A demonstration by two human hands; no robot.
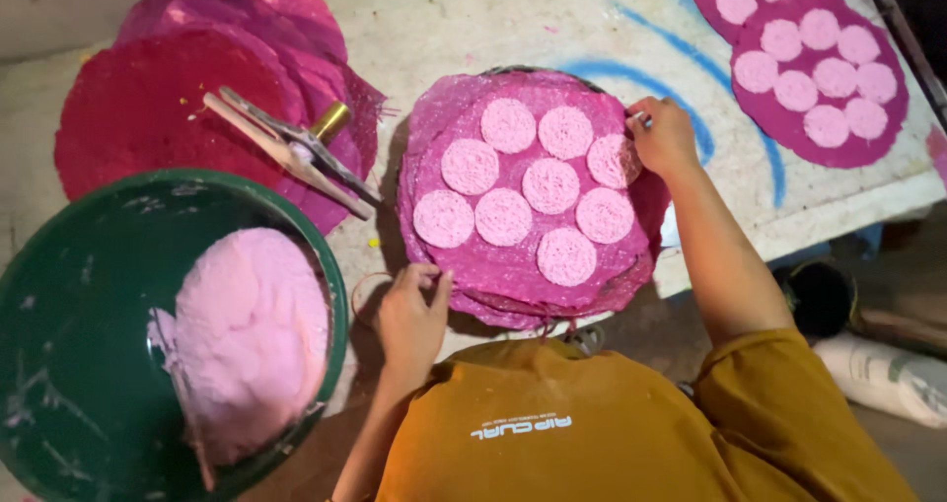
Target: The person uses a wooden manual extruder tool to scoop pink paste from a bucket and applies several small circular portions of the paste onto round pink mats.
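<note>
A round magenta mesh sheet [493, 265] lies on top of a stack of like sheets in the middle of the table. Several pale pink round patties [550, 185] sit on it. My left hand [409, 317] pinches the near left rim of this sheet. At the far right rim, beside one patty [612, 160], my right hand [663, 137] is closed with a small pale object [641, 119] between its fingertips. What that object is cannot be told.
A green basin [59, 315] with a mound of pink paste [252, 334] stands at the near left. Behind it a pile of red and magenta sheets [138, 117] carries metal tongs [286, 147]. More sheets with patties [819, 78] lie at the far right. A white sack [888, 374] lies on the floor.
</note>
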